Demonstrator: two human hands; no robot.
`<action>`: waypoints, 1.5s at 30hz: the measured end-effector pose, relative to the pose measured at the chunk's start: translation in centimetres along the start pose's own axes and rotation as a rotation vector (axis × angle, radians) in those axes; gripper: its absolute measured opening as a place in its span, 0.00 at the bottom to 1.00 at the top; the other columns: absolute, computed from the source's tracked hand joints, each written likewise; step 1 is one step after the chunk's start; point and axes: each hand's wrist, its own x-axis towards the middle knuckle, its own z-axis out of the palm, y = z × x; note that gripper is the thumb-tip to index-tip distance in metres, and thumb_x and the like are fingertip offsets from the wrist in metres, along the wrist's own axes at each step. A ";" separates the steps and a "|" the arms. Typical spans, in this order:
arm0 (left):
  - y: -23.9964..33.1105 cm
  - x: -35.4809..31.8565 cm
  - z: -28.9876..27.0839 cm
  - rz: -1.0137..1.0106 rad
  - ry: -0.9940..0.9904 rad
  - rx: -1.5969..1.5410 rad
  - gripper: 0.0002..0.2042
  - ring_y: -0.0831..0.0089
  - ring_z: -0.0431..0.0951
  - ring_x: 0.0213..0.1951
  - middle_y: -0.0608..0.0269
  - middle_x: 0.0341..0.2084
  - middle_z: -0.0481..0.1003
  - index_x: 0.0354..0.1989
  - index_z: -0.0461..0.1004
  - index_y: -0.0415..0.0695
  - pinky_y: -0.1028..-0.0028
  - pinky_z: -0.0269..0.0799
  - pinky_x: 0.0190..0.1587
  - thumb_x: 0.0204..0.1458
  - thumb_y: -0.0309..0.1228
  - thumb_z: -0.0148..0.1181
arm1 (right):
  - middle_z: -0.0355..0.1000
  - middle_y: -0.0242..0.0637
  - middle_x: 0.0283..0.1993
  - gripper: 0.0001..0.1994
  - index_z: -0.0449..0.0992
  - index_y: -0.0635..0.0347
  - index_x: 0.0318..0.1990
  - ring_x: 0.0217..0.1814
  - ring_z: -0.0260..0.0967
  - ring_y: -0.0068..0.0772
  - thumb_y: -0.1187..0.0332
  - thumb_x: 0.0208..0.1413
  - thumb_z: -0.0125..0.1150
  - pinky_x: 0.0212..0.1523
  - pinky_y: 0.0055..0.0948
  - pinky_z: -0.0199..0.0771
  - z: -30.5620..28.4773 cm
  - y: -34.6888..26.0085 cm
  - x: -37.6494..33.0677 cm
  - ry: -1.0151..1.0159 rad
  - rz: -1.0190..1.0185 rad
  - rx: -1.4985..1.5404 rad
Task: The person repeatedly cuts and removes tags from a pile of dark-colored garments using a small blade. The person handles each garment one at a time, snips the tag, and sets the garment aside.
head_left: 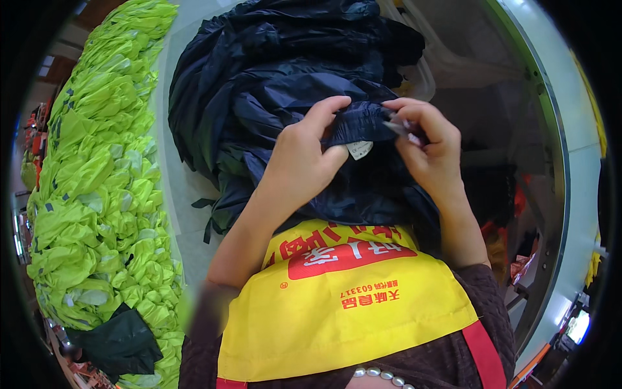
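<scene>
Right now, left hand [301,162] pinches gathered edge of dark navy thin nylon garment [285,78], thumb and forefinger clamped on fabric fold. Right hand [427,152] grips same edge just beside, fingers curled tight. Small white sewn-in label [359,149] hangs between both thumbs, below fingertips. Heap of neon yellow-green fabric pieces [97,181] well left of left fingers. Yellow apron with red print [343,298] below wrists.

Pile of neon-yellow garments [97,175] along left, dark green bag [120,343] at its lower end, yellow apron [343,311] with red trim below.
</scene>
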 end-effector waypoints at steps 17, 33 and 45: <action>1.2 -4.2 3.3 0.167 -0.539 -0.431 0.25 0.60 0.78 0.36 0.49 0.37 0.74 0.49 0.66 0.35 0.75 0.73 0.41 0.40 0.29 0.63 | 0.71 0.42 0.42 0.13 0.73 0.63 0.39 0.42 0.71 0.36 0.81 0.43 0.58 0.43 0.25 0.68 -5.1 6.2 -8.0 0.328 0.098 -0.465; -6.6 -11.3 -6.1 -0.025 0.815 -0.352 0.10 0.77 0.72 0.35 0.63 0.34 0.72 0.42 0.67 0.37 0.80 0.68 0.40 0.50 0.19 0.49 | 0.68 0.29 0.35 0.10 0.70 0.62 0.40 0.39 0.65 0.18 0.78 0.49 0.61 0.43 0.17 0.65 -2.1 5.2 -5.2 0.119 0.455 0.393; 2.8 -10.0 -4.7 0.037 -0.045 0.604 0.34 0.52 0.62 0.57 0.51 0.53 0.64 0.55 0.65 0.42 0.61 0.57 0.58 0.31 0.22 0.66 | 0.69 0.28 0.34 0.10 0.71 0.61 0.39 0.37 0.65 0.17 0.75 0.50 0.62 0.41 0.16 0.64 -2.1 5.5 -7.2 0.003 0.491 0.393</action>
